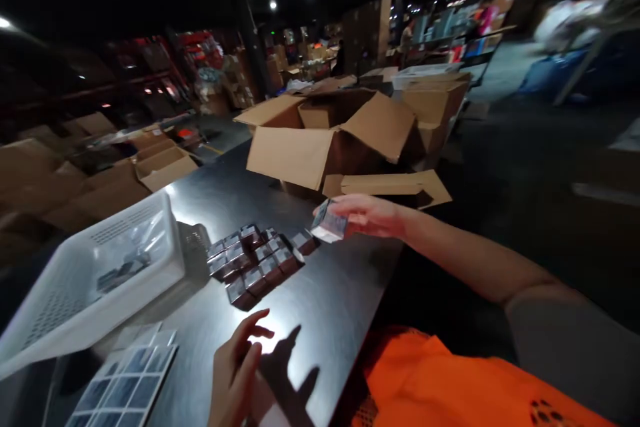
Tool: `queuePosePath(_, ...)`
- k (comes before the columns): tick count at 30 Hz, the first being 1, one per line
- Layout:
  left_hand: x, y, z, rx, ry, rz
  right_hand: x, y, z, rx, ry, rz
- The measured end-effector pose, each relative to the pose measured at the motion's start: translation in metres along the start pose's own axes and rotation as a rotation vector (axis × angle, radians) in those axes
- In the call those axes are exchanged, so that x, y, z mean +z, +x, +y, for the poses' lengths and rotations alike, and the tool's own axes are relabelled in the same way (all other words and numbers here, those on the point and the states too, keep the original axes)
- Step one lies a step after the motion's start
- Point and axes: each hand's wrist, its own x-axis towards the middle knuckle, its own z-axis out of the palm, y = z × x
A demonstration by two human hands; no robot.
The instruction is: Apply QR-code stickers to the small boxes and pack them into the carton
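My right hand (367, 215) is closed on a small box (330, 222) with pale and grey faces, held above the right edge of the metal table. Just left of it, several small dark, shiny boxes (255, 263) stand grouped in rows, with another small box (305, 241) at the group's right end. My left hand (243, 360) is over the front of the table, its fingers apart and nothing in it. Near that hand, at the lower left, lies a sheet (125, 383) printed with a grid of dark rectangles.
A white plastic basket (173, 263) at the left holds clear bags and small dark pieces. Open cardboard boxes (295, 150) stand at the table's far end, a flatter carton (390, 183) in front. The metal table (320, 320) has its edge at my right.
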Motion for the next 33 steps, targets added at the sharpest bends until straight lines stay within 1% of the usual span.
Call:
queuePosePath(2, 0.000, -0.001, 0.002, -0.015, 0.020, 0.002, -0.030, -0.015, -0.015, -0.006, -0.129, 0.142)
queuePosePath(4, 0.003, -0.002, 0.004, -0.038, 0.016, 0.009, -0.055, -0.025, -0.023, -0.005, -0.280, 0.243)
queuePosePath(6, 0.005, -0.002, 0.005, -0.055, 0.027, 0.023, -0.072, -0.033, -0.026, -0.019, -0.372, 0.277)
queuePosePath(8, 0.007, -0.002, 0.004, -0.049, 0.060, 0.042, -0.083, -0.039, -0.030, -0.045, -0.415, 0.285)
queuePosePath(9, 0.007, -0.001, 0.003, -0.043, 0.085, 0.049, -0.088, -0.041, -0.033, -0.075, -0.486, 0.290)
queuePosePath(11, 0.006, 0.001, -0.002, -0.036, 0.136, 0.053, -0.101, -0.043, -0.043, -0.152, -0.746, 0.293)
queuePosePath(14, 0.001, 0.006, -0.010, -0.034, 0.198, -0.022, -0.127, -0.042, -0.059, -0.245, -1.245, 0.291)
queuePosePath(16, -0.001, 0.007, -0.013, -0.038, 0.221, -0.053, -0.144, -0.040, -0.064, -0.237, -1.470, 0.326)
queuePosePath(17, -0.001, 0.006, -0.013, -0.044, 0.226, -0.049, -0.149, -0.039, -0.064, -0.218, -1.573, 0.346)
queuePosePath(19, 0.002, 0.004, -0.010, -0.057, 0.225, -0.008, -0.153, -0.039, -0.059, -0.163, -1.741, 0.358)
queuePosePath(22, 0.010, 0.000, -0.004, -0.065, 0.213, 0.012, -0.144, -0.040, -0.044, -0.033, -1.846, 0.360)
queuePosePath(25, 0.016, -0.001, 0.000, -0.086, 0.197, 0.015, -0.130, -0.036, -0.028, 0.114, -1.832, 0.441)
queuePosePath(27, 0.018, -0.001, 0.000, -0.089, 0.193, 0.017, -0.123, -0.029, -0.019, 0.172, -1.813, 0.482)
queuePosePath(30, 0.018, 0.000, -0.002, -0.083, 0.193, 0.012, -0.117, -0.018, -0.010, 0.244, -1.777, 0.493)
queuePosePath(33, 0.018, 0.001, -0.003, -0.054, 0.194, 0.001, -0.115, -0.009, -0.006, 0.282, -1.737, 0.483)
